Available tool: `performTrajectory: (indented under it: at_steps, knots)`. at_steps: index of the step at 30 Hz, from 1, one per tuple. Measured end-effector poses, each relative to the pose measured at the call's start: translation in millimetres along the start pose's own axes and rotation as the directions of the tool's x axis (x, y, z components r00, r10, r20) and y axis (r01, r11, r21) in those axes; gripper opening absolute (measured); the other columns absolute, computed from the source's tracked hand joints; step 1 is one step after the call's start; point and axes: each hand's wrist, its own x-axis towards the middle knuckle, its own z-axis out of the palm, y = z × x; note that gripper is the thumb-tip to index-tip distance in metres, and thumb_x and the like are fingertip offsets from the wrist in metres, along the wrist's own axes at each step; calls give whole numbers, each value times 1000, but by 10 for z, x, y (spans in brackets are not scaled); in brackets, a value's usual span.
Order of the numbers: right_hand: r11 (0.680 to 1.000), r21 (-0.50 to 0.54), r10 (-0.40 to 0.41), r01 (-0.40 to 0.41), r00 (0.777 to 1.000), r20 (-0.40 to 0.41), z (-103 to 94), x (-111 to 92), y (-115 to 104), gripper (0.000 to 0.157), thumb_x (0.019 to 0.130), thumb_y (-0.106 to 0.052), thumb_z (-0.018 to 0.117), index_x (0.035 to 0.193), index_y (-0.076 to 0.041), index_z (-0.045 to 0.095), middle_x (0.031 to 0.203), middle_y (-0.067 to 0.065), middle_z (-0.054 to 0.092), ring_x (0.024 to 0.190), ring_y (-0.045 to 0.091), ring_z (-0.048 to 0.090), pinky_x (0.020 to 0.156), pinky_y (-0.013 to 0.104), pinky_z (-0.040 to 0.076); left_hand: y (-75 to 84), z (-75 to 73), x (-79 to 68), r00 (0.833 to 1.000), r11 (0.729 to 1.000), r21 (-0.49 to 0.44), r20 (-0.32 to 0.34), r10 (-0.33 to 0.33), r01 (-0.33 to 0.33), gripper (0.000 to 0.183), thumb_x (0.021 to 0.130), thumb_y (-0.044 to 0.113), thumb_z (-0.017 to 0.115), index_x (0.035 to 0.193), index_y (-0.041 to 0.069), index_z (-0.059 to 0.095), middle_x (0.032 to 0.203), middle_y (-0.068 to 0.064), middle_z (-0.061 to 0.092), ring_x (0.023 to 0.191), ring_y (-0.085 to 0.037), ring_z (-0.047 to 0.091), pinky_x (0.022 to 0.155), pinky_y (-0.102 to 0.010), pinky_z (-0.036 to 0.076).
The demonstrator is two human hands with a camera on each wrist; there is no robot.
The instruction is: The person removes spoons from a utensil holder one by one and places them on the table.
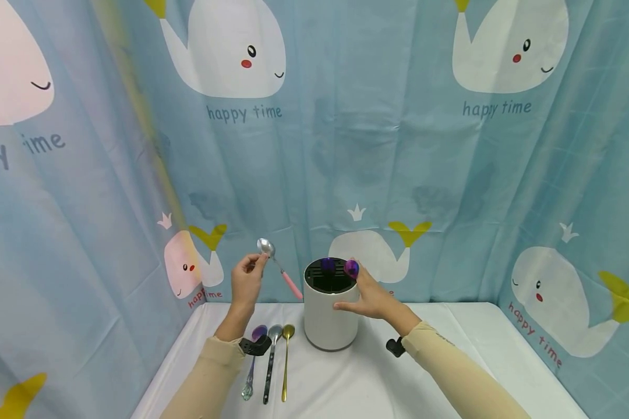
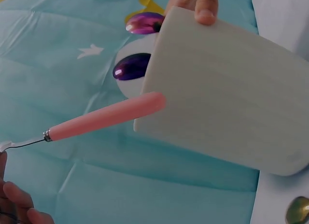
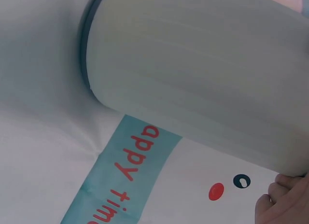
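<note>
My left hand (image 1: 246,283) pinches a spoon with a pink handle (image 1: 292,286) near its silver bowl (image 1: 265,247). The handle slants down to the right, its end close to the upper wall of a white cylindrical utensil holder (image 1: 330,323); whether they touch I cannot tell. My right hand (image 1: 373,295) grips the holder's right side near the top, thumb across the front and the other fingers partly hidden behind. Two shiny purple spoon bowls, one magenta (image 2: 145,23) and one dark violet (image 2: 132,66), stick out above the holder's black slotted top (image 1: 329,284).
Left of the holder, three spoons lie on the white tablecloth (image 1: 367,384): one purple with an ornate handle (image 1: 248,389), one silver with a dark handle (image 1: 269,372), one gold (image 1: 285,372). A blue whale-print curtain (image 1: 367,151) surrounds the table.
</note>
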Motion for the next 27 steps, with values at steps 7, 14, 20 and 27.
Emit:
performTrajectory:
  at_steps: [7, 14, 20, 27]
  knots:
    - [1000, 3, 8, -8, 1000, 4, -8, -12, -10, 135, 84, -73, 80, 174, -12, 0, 181, 10, -1, 165, 35, 13, 123, 67, 26, -114, -101, -30, 1000, 998, 68, 25, -2, 0, 33, 107, 24, 72, 110, -9, 72, 83, 2, 56, 70, -6, 46, 63, -21, 39]
    - [1000, -2, -2, 2, 1000, 2, 2, -3, 2, 134, 84, -73, 80, 174, -13, 0, 181, 10, -1, 165, 35, 12, 122, 69, 26, -242, -230, -43, 997, 975, 220, 70, -39, 23, 37, 107, 34, 71, 115, -2, 75, 97, -7, 63, 83, -14, 51, 71, -27, 42]
    - [1000, -5, -22, 22, 1000, -7, 24, 23, 32, 135, 84, -74, 79, 173, -11, 0, 180, 13, 1, 165, 36, 14, 122, 68, 27, -334, -389, -34, 991, 937, 345, 97, -91, 53, 36, 108, 33, 69, 118, -1, 75, 107, -14, 67, 91, -19, 54, 76, -33, 44]
    - [1000, 0, -14, 14, 1000, -4, 28, 38, 56, 138, 84, -75, 79, 173, -9, -3, 181, 11, 0, 164, 36, 16, 123, 66, 28, -523, -549, -48, 978, 891, 445, 131, -160, 86, 39, 109, 32, 67, 123, -4, 75, 113, -17, 72, 104, -30, 62, 86, -42, 48]
